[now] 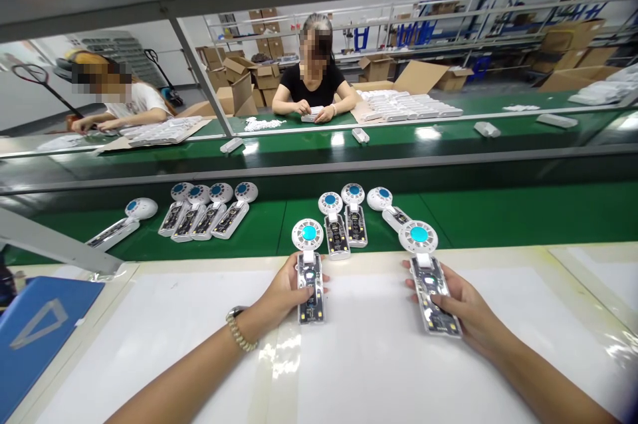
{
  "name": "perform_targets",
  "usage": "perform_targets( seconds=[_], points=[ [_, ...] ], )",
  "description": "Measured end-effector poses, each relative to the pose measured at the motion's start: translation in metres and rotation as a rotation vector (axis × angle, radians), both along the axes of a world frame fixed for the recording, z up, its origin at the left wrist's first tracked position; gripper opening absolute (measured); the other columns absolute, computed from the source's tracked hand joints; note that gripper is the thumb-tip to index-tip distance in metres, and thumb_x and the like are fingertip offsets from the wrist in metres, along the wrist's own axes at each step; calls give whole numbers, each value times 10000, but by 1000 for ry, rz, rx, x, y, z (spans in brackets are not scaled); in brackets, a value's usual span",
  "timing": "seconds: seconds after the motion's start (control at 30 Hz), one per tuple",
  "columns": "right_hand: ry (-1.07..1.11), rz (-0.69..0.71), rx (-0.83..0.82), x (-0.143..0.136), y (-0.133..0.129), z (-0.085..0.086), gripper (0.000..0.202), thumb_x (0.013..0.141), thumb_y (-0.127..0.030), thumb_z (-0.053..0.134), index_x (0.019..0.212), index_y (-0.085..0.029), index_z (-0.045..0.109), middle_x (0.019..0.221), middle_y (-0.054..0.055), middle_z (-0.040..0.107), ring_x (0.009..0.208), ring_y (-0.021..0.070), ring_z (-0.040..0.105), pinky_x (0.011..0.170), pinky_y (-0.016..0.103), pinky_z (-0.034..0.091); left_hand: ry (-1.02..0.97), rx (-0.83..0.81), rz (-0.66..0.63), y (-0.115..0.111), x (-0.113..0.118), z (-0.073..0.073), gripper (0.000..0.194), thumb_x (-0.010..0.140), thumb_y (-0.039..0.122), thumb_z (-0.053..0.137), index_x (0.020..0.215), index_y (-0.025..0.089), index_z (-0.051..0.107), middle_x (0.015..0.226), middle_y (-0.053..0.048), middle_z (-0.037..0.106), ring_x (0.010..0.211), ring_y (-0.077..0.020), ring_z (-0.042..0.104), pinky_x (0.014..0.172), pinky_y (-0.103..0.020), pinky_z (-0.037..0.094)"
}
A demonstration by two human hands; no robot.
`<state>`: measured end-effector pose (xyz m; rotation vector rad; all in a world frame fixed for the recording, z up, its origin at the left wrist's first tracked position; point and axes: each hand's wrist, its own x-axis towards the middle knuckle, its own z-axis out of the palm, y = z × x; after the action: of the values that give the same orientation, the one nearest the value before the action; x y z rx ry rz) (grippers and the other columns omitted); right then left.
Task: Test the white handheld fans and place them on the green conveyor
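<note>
Gripping one white round-headed open-backed handheld fan [310,271] in left hand [284,291], another [428,278] in right hand [461,304] — fingers clenched; seemingly mid-inspection over white worktop [373,357] — steady placement needed next.

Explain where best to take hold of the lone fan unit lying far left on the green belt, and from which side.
Take the fan unit by its long flat handle, fingers across the two long edges, from the near side. The handle slants toward the worker; the round head points away, and nothing lies close beside it.
</note>
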<state>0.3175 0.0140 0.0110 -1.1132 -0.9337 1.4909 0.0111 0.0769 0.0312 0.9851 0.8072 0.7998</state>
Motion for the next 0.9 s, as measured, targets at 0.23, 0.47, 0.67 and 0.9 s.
perform_targets(
  seconds=[0.23, 0.47, 0.67, 0.9],
  points=[
    [6, 4, 20, 0, 1, -1, 533, 689, -355, 716, 1179, -264, 529, 1361, 102, 459, 1043, 279, 577, 803, 380, 517, -12, 34, -5, 1, -1, -2, 537, 636, 232, 772, 1080, 198, 471, 1237, -113, 483, 977, -228, 581, 876, -450, 482],
    [52, 64, -79, -4, -11, 4, 590, 644, -368, 749, 1185, -237, 554, 1350, 118, 469, 1051, 301, 575, 786, 386, 530, -22, 75, -93, 0, -5, -6, 577, 662, 239, 757, 1153, 214, 455, 1302, -146, 454, 993, -251, 583, 857, -438, 478],
    [199, 163, -184, -19, -21, 3, 552, 643, -331, 753, 1164, -267, 581, 1335, 97, 490, 1069, 279, 570, 783, 357, 527, -10, -30, -14, 7, -8, -5, 667, 664, 219, 756, 1210, 192, 375, 1120, -156, 611, 858, -214, 646, 789, -351, 491],
    [171, -26, -152, -6, 0, 1, 534, 650, -336, 740, 1150, -218, 592, 1113, 87, 633, 909, 228, 618, 843, 351, 483, -18, -106, 143, 12, -4, 1, 563, 682, 216, 733, 1146, 172, 419, 1054, -136, 654, 858, -219, 659, 780, -350, 516]
  ],
)
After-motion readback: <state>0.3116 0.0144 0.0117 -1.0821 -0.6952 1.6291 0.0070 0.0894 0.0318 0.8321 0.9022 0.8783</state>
